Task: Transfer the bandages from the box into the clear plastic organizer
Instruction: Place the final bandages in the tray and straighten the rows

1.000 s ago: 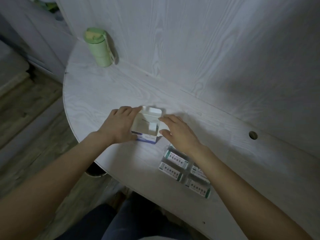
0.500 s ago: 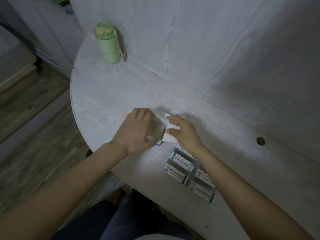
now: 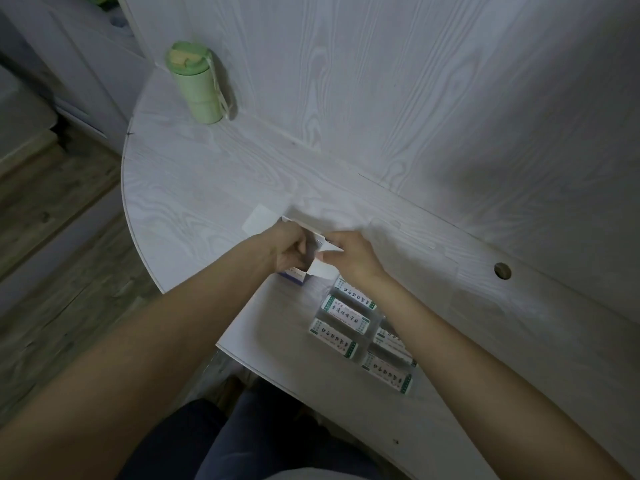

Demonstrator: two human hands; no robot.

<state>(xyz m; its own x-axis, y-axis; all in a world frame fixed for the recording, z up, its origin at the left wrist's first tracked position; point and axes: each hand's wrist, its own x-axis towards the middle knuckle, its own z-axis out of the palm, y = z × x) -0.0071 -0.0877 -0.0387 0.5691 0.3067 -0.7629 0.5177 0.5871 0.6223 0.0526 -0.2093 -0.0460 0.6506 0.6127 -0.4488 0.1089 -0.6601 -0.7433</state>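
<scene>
The small white and blue bandage box [image 3: 297,274] is lifted and tilted at the table's middle, held in my left hand [image 3: 289,249], which wraps its left side. My right hand [image 3: 349,256] pinches the box's white flap [image 3: 322,270] on the right side. Just right and nearer lies the clear plastic organizer [image 3: 363,336], its compartments holding several white bandage packs [image 3: 334,337] with green ends. My right forearm crosses over part of the organizer and hides it.
A green lidded cup [image 3: 199,84] stands at the table's far left against the white wood-grain wall. A flat white card or sticker [image 3: 261,220] lies beyond the box. A cable hole [image 3: 502,270] is at the right. The rounded table edge [image 3: 138,244] drops to wooden floor.
The camera view has shifted, so everything sits further right in frame. My left hand has closed around the box and tipped it up; my right hand moved from the lid onto the flap.
</scene>
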